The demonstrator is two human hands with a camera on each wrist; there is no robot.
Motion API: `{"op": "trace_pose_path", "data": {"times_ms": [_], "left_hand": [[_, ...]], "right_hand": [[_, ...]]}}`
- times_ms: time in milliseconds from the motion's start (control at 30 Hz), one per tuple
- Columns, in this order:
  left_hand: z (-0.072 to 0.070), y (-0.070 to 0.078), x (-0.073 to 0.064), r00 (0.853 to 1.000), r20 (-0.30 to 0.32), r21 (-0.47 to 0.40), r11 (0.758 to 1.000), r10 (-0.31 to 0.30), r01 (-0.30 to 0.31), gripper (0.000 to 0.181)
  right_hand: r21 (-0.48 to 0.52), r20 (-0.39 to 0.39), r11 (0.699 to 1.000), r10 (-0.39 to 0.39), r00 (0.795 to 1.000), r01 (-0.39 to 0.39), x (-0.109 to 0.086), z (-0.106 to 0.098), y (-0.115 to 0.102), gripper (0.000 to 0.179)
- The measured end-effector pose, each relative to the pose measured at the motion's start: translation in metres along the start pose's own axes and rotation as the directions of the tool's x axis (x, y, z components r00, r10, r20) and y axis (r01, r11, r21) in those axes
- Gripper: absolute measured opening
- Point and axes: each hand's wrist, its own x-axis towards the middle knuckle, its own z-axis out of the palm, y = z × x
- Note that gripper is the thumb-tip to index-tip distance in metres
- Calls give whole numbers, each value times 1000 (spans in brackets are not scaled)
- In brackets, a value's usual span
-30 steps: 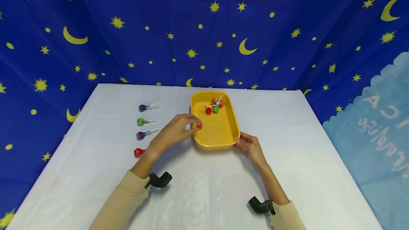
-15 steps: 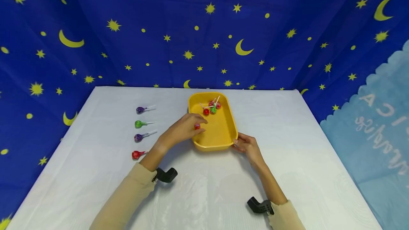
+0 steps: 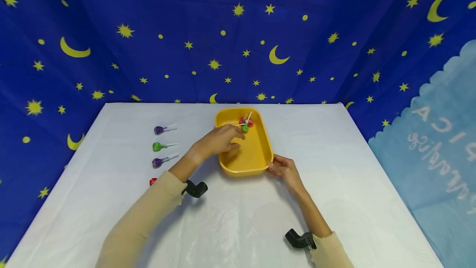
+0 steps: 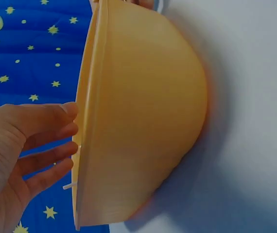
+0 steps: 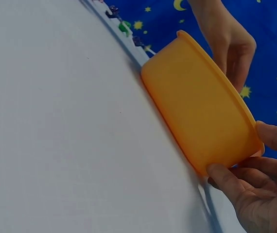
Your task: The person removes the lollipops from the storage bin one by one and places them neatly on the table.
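Lollipops (image 3: pixel 244 128) in a yellow tray (image 3: pixel 256 156), near its far edge.
The left hand (image 3: pixel 221 139), fingers loosely apart, is over the tray's left edge; the right hand (image 3: pixel 285 171) holds its near right corner.

Yellow tub (image 3: pixel 254 152) is smooth plastic with a soft sheen, lollipops (image 3: pixel 157 147) look shiny-wrapped, and the white table cover (image 3: pixel 230 218) is kinda glossy in spots. Starry backdrop (image 3: pixel 148 15) looks like rippled matt cloth, sleeves (image 3: pixel 130 222) are matt fabric, wrist gadgets (image 3: pixel 198 190) seem plastic.
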Motion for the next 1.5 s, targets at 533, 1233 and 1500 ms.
{"op": "trace_pose_path", "data": {"times_ms": [533,1233,1500], "left_hand": [[-11,-13,36,991,131,89,996,-35,24,26],[-1,-42,45,955,138,132,961,-261,243,33],[2,-47,53,981,105,91,984,-164,154,15]], "right_hand": [[1,0,1000,-2,1000,2,-3,0,4,46],[-3,24,1000,1,1000,-1,-2,0,4,45],[-9,6,1000,2,1000,-2,-1,0,3,44]]}}
